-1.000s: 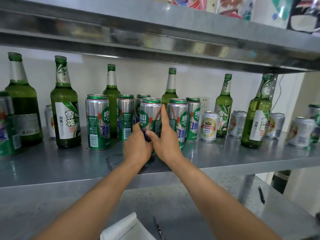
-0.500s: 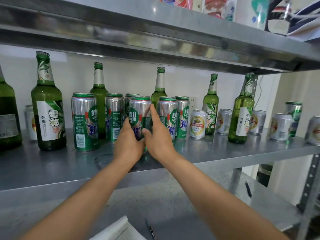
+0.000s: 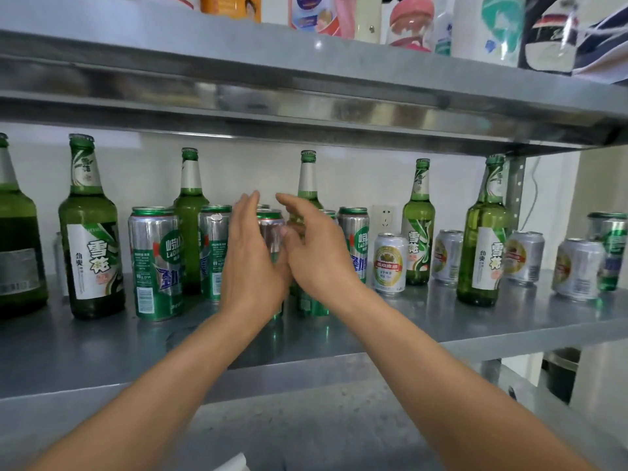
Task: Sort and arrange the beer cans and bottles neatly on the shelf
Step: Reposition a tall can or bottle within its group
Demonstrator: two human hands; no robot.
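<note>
1. Head view: the left hand (image 3: 253,258) is raised in front of a cluster of tall silver-and-green beer cans on the grey metal shelf (image 3: 441,322). Its fingers are straight and pressed together, pointing up.
2. The right hand (image 3: 317,253) is just beside it, with the fingers loosely spread and slightly bent. The bases of the two thumbs look to be touching; whether either hand touches a can cannot be told.
3. Between the hands shows the tall silver can with a green rim (image 3: 271,229), standing upright mid-shelf. More such cans stand close by, and one tall silver-and-green can with a barcode (image 3: 156,263) stands nearer the front edge on the left.
4. Green glass bottles stand upright along the shelf: a white-labelled green bottle (image 3: 91,232) at the left, a plain-necked green bottle (image 3: 307,178) behind the right hand, and a lighter green bottle (image 3: 484,239) at the right.
5. A short white-and-gold can (image 3: 390,263) stands just right of the cluster, with short silver cans (image 3: 577,268) further right.
</note>
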